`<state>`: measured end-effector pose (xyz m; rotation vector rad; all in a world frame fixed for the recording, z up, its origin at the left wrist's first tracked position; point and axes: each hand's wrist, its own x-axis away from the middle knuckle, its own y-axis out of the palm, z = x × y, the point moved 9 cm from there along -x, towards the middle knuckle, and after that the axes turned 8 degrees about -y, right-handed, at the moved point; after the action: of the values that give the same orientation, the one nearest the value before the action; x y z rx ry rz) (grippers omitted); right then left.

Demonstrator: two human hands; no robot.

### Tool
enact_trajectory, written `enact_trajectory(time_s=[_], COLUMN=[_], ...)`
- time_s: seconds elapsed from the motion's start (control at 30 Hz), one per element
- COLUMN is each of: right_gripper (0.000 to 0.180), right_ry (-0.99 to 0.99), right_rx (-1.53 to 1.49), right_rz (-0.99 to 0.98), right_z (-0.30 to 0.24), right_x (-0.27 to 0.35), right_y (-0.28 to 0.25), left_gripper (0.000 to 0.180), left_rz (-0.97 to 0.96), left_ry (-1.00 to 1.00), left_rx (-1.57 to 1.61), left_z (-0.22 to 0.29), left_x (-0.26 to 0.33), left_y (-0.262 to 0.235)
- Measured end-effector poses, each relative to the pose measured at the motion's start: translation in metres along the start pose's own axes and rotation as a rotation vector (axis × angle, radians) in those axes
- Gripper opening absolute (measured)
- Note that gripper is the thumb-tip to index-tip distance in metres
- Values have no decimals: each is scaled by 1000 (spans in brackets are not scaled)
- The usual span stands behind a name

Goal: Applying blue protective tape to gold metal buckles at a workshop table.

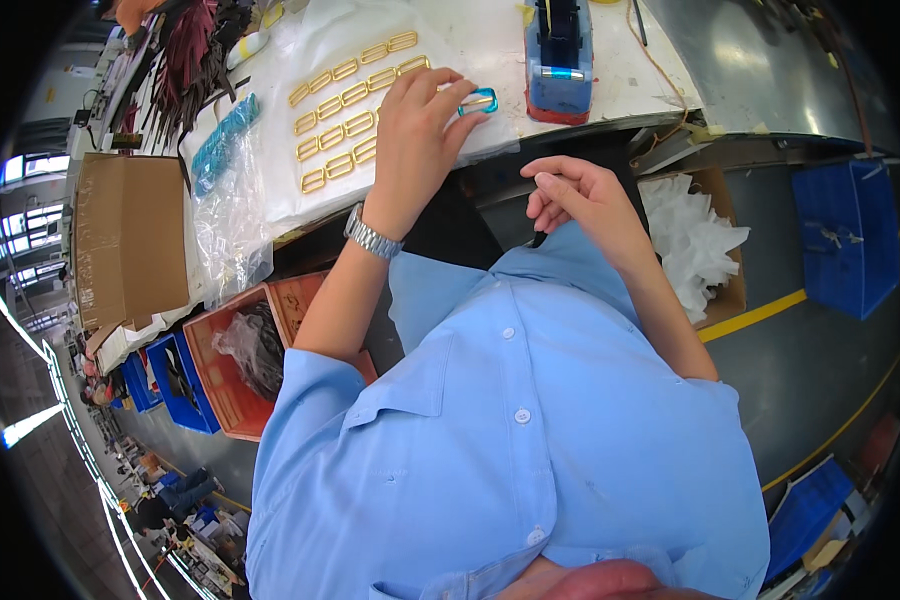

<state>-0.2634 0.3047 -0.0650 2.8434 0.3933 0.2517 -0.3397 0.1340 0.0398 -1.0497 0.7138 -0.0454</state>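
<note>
Handling one buckle seems the step in hand: the left hand (420, 135) pinches a glossy blue-filmed buckle (483, 101) near the white table (625, 80)'s edge, right of smooth gold oval buckles (354, 95). The right hand (585, 198) hangs half-curled, visibly unladen — the next move probably calls for light fingertips.

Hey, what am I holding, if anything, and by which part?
Your left hand seems to pinch a teal-rimmed loop by its left end. Your right hand shows nothing held.
</note>
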Motion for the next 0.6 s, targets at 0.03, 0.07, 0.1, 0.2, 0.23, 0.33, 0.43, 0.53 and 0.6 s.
enact_trajectory(time_s=[0.03, 0.07, 0.1, 0.2, 0.23, 0.33, 0.43, 0.53, 0.6], right_gripper=[28, 27, 26, 25, 25, 22, 22, 22, 25], right_ry=[18, 37, 50, 63, 67, 39, -48, -99, -174], right_rx=[18, 38, 26, 11, 13, 34, 204, 306, 403], right_rz=[-9, -20, -10, 10, 10, 17, 22, 73, 121], right_z=[4, 7, 9, 9, 6, -23, -58, -89, -111], right_x=[0, 1, 5, 8, 11, 20, 25, 17, 5], right_y=[-1, -2, -5, -14, -15, -19, -34, -58, -72], left_gripper=[33, 33, 33, 31, 28, 21, 11, 10, 14], left_rz=[17, 17, 12, 50, 92, 58, -61, -240, -233], left_ry=[33, 27, 25, 0, -16, -49, -13, 8, 94], left_rx=[-24, -21, -29, -34, -32, 9, -96, -184, -116], left_z=[-6, -12, -13, -16, -14, -28, -39, -50, -41], left_x=[-6, -4, -5, -5, -7, -5, -6, -4, -4], left_y=[9, 16, 21, 16, 7, -17, -31, -20, -21])
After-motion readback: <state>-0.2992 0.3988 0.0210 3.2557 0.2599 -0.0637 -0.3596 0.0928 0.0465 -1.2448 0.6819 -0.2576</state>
